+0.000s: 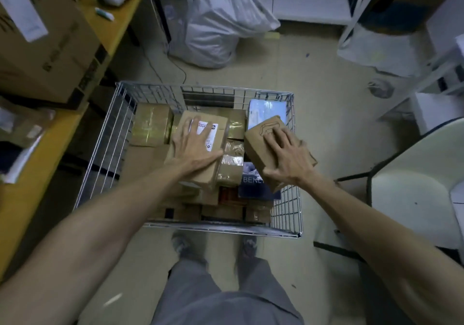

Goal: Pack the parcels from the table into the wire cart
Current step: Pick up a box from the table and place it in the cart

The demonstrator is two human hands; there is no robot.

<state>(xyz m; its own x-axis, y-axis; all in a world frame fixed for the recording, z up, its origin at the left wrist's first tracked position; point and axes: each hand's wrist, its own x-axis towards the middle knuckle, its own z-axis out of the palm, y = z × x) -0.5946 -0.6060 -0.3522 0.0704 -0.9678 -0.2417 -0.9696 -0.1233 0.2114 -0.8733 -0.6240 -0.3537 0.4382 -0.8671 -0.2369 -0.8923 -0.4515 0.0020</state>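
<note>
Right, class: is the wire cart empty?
No, the wire cart holds many parcels; the right hand grips a small box over it.

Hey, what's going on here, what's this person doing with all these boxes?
A person stands over a wire cart that already holds many parcels. The left hand lies flat, fingers spread, on a labelled cardboard box atop the pile. The right hand grips a smaller tilted box at the cart's right side. More boxes sit on the yellow table to the left.
</note>
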